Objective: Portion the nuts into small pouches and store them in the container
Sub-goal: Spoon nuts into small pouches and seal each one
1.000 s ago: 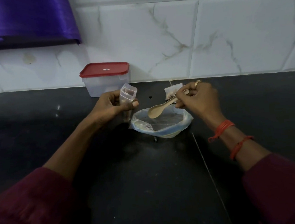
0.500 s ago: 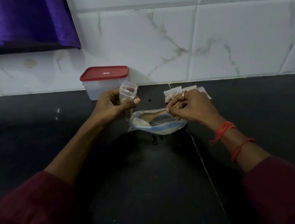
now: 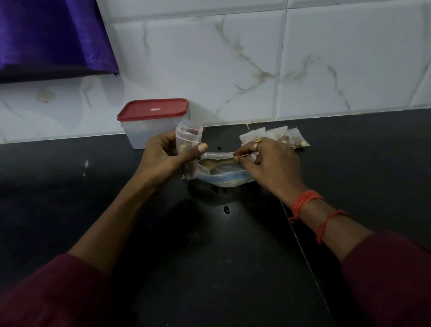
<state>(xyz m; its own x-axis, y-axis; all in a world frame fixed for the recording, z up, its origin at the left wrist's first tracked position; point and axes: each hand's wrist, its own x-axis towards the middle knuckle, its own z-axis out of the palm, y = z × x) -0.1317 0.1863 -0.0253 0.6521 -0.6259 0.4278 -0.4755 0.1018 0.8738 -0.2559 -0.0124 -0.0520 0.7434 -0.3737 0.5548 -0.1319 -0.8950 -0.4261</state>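
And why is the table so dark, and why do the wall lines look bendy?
Head view: dim light, so the black counter shows little but a small glint; head view: the wide-angle lens bows the lines of the tile wall toward the edges; head view: a soft shadow lies before the big bag.

left hand [image 3: 166, 158] grips small pouch [image 3: 189, 137] | right hand [image 3: 270, 159] holds spoon [image 3: 215, 162] in bag [image 3: 226, 179]

Dim light; black stone counter [image 3: 56, 191] w/ white marbled wall tiles [image 3: 228, 72], purple cloth [image 3: 31, 36] top left.
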